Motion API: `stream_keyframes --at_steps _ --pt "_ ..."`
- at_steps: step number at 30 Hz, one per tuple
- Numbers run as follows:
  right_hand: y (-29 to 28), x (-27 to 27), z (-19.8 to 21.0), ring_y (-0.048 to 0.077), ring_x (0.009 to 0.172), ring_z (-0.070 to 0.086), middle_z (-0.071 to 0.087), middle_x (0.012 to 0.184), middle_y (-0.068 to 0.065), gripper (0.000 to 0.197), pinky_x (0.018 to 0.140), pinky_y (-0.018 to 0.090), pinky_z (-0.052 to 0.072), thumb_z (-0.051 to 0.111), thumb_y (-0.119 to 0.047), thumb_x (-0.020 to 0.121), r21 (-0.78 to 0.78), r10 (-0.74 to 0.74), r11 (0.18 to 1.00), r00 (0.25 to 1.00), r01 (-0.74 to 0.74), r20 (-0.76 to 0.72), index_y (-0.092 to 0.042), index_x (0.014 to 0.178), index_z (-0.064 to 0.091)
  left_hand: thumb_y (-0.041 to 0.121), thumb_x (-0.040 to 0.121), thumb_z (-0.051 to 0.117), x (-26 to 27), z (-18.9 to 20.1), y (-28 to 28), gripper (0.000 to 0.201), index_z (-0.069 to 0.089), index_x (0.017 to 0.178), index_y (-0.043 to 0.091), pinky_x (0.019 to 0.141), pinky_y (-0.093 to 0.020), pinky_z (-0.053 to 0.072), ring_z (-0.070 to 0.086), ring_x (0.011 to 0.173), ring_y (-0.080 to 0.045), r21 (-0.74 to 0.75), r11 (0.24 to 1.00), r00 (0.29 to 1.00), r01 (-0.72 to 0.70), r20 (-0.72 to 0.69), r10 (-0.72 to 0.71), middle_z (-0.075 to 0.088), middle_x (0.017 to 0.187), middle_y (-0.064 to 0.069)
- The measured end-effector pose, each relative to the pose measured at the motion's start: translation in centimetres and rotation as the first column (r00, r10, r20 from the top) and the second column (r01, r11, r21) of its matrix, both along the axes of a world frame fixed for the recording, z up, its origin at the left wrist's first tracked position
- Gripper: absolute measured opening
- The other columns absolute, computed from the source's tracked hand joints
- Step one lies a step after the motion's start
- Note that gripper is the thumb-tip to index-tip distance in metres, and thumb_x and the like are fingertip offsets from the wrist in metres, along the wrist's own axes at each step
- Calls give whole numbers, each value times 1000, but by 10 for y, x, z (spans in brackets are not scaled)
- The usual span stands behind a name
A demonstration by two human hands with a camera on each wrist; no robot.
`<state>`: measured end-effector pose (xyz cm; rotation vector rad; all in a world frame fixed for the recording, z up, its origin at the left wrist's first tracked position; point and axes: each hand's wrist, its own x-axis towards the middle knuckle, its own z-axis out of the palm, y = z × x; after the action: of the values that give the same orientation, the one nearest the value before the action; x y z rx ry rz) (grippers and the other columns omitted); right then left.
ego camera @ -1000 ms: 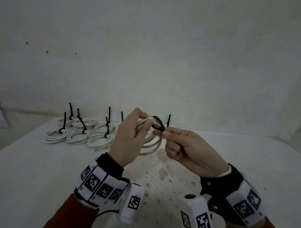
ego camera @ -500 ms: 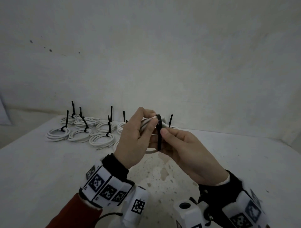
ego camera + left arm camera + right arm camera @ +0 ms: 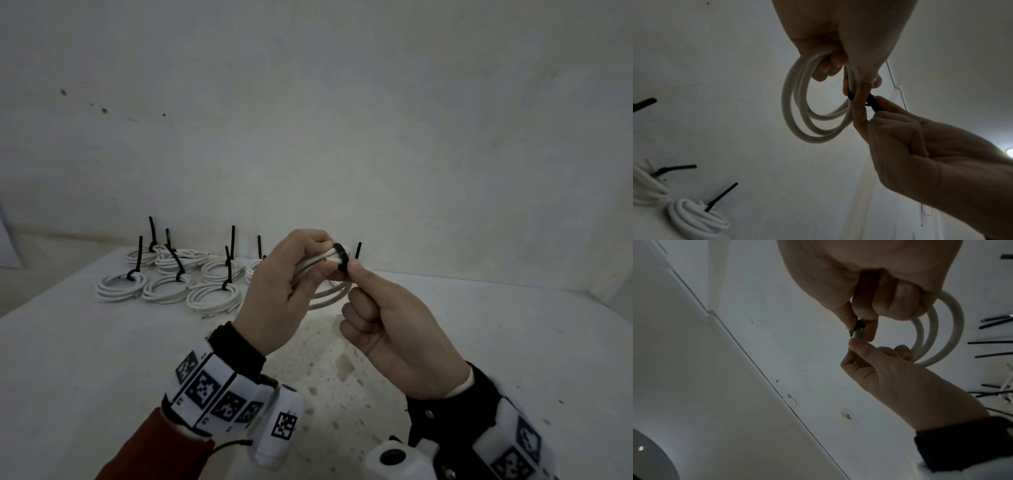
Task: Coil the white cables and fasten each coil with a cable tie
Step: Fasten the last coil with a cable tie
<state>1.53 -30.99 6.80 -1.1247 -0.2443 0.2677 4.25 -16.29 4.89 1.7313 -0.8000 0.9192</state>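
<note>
My left hand [image 3: 291, 281] grips a white cable coil [image 3: 329, 296] at its top and holds it in the air above the table; the loops [image 3: 807, 116] hang below the fingers. A black cable tie [image 3: 341, 255] wraps the bundled strands beside my left thumb. My right hand [image 3: 376, 308] pinches the tie between thumb and forefinger, and its other fingers are curled. The tie [image 3: 871, 102] shows as a short black piece in the pinch in the left wrist view, and the tie [image 3: 858, 328] is nearly hidden by fingertips in the right wrist view.
Several tied white coils [image 3: 164, 281] with upright black tie tails lie in rows at the back left of the white table [image 3: 513, 342]. Loose black ties [image 3: 992, 344] show at the right wrist view's right edge. A wall rises behind the table.
The tie went from an open loop to a snug band around the strands. My right hand moved up against the coil, and both hands drew close together.
</note>
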Motion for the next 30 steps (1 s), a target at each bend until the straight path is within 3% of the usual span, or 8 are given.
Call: stream_keyframes --at_steps 3,5,7,10,13,16,23,30 --pt "-1 2 -1 10 45 22 31 45 -7 29 51 24 24 46 -25 97 -34 39 999 999 -39 12 -7 90 68 29 94 50 0 3 5 11 53 98 18 81 -33 50 61 94 -15 43 999 999 -29 36 27 60 105 7" --pt "-2 4 -2 13 56 49 55 59 -1 28 66 27 41 46 -22 96 -22 84 996 996 -84 17 -5 93 68 34 96 48 0 3 8 17 54 99 18 81 -33 50 61 96 -15 73 997 998 -38 57 33 60 106 6" --pt "-6 7 -2 18 74 60 66 78 4 26 79 30 44 48 -23 91 -38 132 991 991 -131 24 -7 95 69 25 94 52 2 2 10 11 55 99 16 83 -31 50 62 97 -15 101 994 996 -43 84 35 61 107 4" --pt "-10 9 -1 17 80 61 70 83 4 25 81 30 43 52 -25 84 -119 148 983 988 -141 53 -14 87 74 22 94 53 2 4 12 10 56 99 13 85 -28 49 62 99 -14 148 988 991 -49 129 30 63 108 1" --pt "-6 7 0 13 59 49 56 66 3 30 71 26 43 50 -19 86 24 173 985 985 -174 10 -15 68 74 28 95 50 1 7 13 17 56 98 12 85 -24 48 62 99 -12 159 987 987 -32 158 7 63 109 1" --pt "1 5 -1 8 50 25 32 56 -2 34 53 21 28 50 -20 86 84 144 987 989 -141 -40 -19 57 67 20 92 57 3 6 16 9 56 98 13 84 -26 49 62 99 -12 185 982 987 -43 163 12 64 109 0" --pt "-2 5 -1 7 42 17 18 50 -6 23 46 21 16 50 -18 87 99 47 994 992 -36 -114 -17 67 40 28 92 56 4 2 14 14 56 100 16 80 -27 50 62 97 -12 223 973 988 -56 154 21 61 112 5" --pt "-2 6 -3 6 39 16 17 47 -7 24 44 21 14 52 -26 93 -22 -6 1000 992 4 -129 -15 72 56 28 92 56 8 -2 15 16 58 101 14 81 -25 50 62 97 -10 251 962 986 -107 151 70 61 112 7"
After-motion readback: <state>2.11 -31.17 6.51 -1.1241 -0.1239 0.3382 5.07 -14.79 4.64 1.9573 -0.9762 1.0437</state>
